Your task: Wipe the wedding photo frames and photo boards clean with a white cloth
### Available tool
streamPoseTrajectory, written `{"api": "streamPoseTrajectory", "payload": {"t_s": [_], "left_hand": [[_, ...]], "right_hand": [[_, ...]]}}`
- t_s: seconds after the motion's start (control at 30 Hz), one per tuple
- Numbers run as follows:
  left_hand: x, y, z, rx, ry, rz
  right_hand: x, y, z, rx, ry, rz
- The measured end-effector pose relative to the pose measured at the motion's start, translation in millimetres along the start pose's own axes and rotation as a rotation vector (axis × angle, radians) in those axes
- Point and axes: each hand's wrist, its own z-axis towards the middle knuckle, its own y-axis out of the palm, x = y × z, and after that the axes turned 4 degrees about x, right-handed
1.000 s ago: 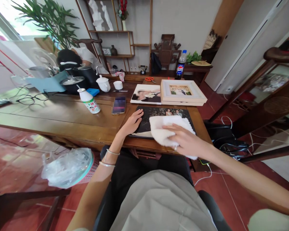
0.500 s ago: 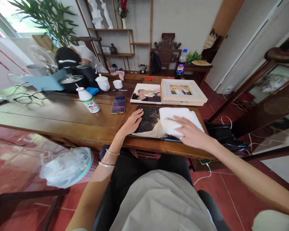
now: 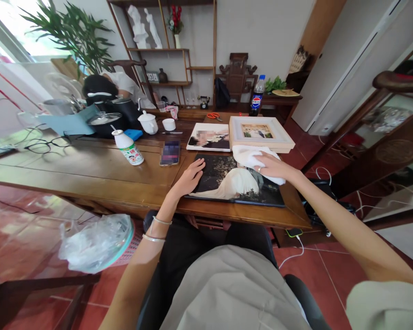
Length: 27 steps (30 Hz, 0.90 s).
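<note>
A dark photo print (image 3: 220, 176), showing a pale flowing dress, lies flat on the wooden table in front of me. My left hand (image 3: 190, 176) rests on its left edge, fingers stretched out. Over its upper right corner, my right hand (image 3: 271, 166) presses a white towel (image 3: 245, 155). The towel's far edge reaches the side of the framed picture box. Parts of the photo's right side are hidden under the towel and hand. Just beyond are a smaller photo panel (image 3: 209, 143) and a cream box with a framed picture (image 3: 291, 145).
A phone (image 3: 170, 153), a white drink bottle with a straw (image 3: 128, 147), a white teapot (image 3: 147, 123) and a small white cup (image 3: 169, 124) stand left. Orange-handled scissors (image 3: 213, 116) and a cola bottle (image 3: 256, 97) are at the back. Another person sits at the far left.
My right hand has slid the towel away from me to the photo's upper right corner, uncovering the dress and the lower right part. My left hand stays in place.
</note>
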Motion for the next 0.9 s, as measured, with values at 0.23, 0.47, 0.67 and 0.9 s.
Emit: {"api": "streamPoseTrajectory", "payload": {"t_s": [0.23, 0.47, 0.67, 0.9], "left_hand": [[-0.9, 1.6, 0.5, 0.009, -0.003, -0.02], [-2.5, 2.2, 1.1, -0.008, -0.009, -0.011], [-3.1, 2.2, 0.8, -0.002, 0.0, -0.016], [-2.3, 2.2, -0.2, 0.003, 0.004, -0.014]], "right_hand": [[-49.0, -10.2, -40.0, 0.013, -0.212, 0.047], [-116.5, -24.4, -98.1, -0.022, -0.334, 0.101], [-59.6, -3.4, -50.8, 0.093, -0.299, 0.024], [-43.0, 4.7, -26.2, 0.085, -0.278, -0.061]]}}
